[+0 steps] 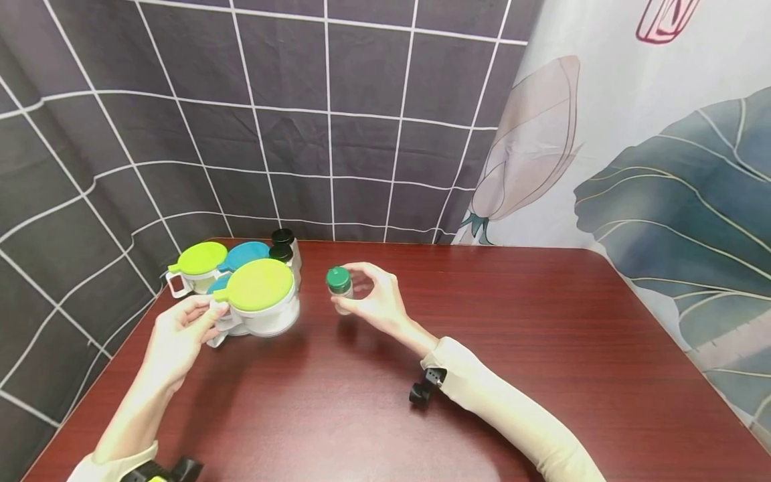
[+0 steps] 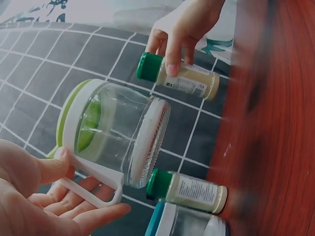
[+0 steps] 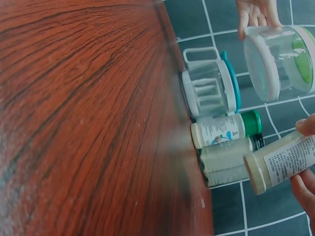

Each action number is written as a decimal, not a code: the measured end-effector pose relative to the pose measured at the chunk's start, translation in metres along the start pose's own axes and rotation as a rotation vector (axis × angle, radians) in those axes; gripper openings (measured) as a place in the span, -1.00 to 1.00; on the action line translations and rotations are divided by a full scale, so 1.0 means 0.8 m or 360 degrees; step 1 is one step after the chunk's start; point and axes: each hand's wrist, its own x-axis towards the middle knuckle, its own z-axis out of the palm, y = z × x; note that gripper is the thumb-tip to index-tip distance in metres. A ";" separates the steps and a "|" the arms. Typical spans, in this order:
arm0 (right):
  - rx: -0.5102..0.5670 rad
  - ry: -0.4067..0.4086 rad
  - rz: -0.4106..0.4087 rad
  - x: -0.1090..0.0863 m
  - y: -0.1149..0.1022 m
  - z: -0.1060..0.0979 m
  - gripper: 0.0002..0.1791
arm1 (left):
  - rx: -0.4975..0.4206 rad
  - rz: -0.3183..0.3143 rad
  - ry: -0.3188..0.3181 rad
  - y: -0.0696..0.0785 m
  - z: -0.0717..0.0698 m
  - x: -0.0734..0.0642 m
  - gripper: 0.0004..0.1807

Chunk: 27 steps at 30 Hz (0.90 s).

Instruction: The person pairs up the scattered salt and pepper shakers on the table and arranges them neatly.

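My left hand [image 1: 177,331] grips the white handle [image 2: 98,194] of a clear jar [image 2: 118,123] with a lime-green lid [image 1: 260,284]. The jar is off the table, its base apart from the wood in both wrist views. To its right, my right hand [image 1: 379,304] holds a seasoning bottle [image 2: 189,81] with a green cap [image 1: 338,278] between thumb and fingers. That bottle is also lifted, and its printed label [image 3: 290,160] faces the right wrist camera. Behind the held jar stands another green-capped bottle [image 3: 221,130], hidden in the head view.
At the back left of the red-brown table [image 1: 482,321] stand a second lime-lidded jar [image 1: 201,260], blue-lidded jars [image 1: 247,254] and two black-capped bottles [image 1: 282,236]. A dark checked curtain [image 1: 361,147] hangs behind the table, with a leaf-patterned one [image 1: 662,167] at the right.
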 end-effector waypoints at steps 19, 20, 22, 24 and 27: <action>0.0018 0.0019 0.0044 -0.009 -0.021 -0.026 -0.50 | 0.0246 -0.0104 0.0069 0.001 0.039 0.005 -0.80; 0.0015 0.0023 0.0049 -0.009 -0.020 -0.027 -0.49 | 0.0261 -0.0098 0.0075 0.001 0.041 0.005 -0.83; 0.0024 0.0025 0.0063 -0.010 -0.018 -0.029 -0.50 | 0.0273 -0.0092 0.0082 0.002 0.045 0.006 -0.89; 0.0025 0.0029 0.0073 -0.011 -0.017 -0.031 -0.50 | 0.0274 -0.0090 0.0073 0.003 0.048 0.007 -0.93; 0.0034 0.0034 0.0082 -0.012 -0.015 -0.035 -0.51 | 0.0265 -0.0116 0.0045 0.004 0.054 0.009 -0.90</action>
